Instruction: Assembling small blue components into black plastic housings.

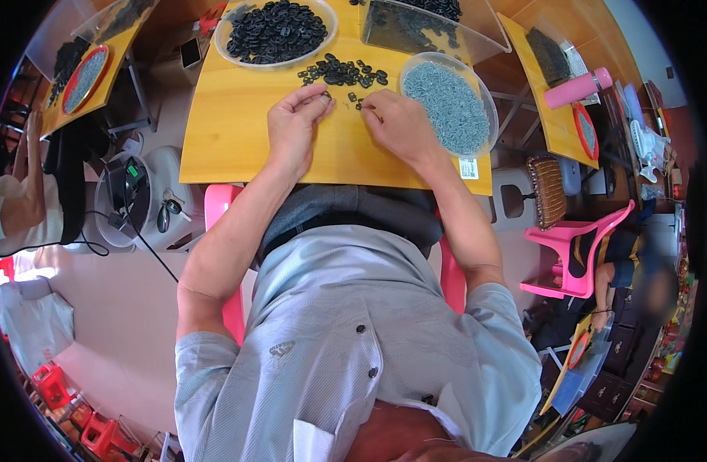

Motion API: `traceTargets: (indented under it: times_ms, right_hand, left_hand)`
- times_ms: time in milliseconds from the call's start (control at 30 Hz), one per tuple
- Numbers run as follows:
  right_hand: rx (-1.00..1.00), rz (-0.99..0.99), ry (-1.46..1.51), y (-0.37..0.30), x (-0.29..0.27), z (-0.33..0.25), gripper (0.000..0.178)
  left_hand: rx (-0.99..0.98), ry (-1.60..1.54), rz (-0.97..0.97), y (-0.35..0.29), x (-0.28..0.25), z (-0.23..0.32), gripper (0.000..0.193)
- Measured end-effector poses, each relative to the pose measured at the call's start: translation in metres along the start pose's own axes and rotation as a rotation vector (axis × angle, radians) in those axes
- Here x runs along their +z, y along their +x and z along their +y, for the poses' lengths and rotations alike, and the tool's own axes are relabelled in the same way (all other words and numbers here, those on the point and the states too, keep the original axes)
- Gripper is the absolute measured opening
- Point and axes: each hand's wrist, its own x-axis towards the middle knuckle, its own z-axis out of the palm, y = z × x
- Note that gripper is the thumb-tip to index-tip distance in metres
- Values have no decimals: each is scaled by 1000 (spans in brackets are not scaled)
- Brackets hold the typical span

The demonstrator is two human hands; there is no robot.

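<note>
At the wooden table [238, 146], my left hand [293, 127] pinches a small dark piece [326, 95] between thumb and forefinger. My right hand [403, 127] is closed too, its fingertips on a small black plastic piece [360, 105] at the tabletop. Between the hands lie a few tiny metal bits, too small to make out. Just beyond them is a loose heap of black plastic pieces [342, 73]. To its far left stands a round clear tub [334, 35] full of the same pieces. By my right hand is another tub [492, 115], filled with small grey screws [446, 104].
A clear box [400, 31] with more black pieces stands at the far edge. Side tables left and right carry red-rimmed trays; a pink bottle [577, 88] lies on the right one. A pink chair [569, 254] stands at right. Other people sit at both sides.
</note>
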Motion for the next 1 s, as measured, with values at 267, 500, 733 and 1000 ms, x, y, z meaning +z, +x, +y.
traceTargets:
  times_ms: [267, 500, 733, 1000]
  right_hand:
    - [23, 127, -3, 4, -12, -3, 11]
    - [19, -41, -2, 8, 14, 4, 11]
    - [-100, -72, -137, 13, 27, 6, 9]
    - [-95, -121, -209, 14, 24, 1, 11]
  left_hand:
    - [19, 2, 53, 8, -8, 6, 22]
    - [43, 4, 29, 12, -12, 1, 21]
    - [34, -24, 49, 7, -5, 5, 24]
    - [24, 57, 29, 4, -3, 3, 20]
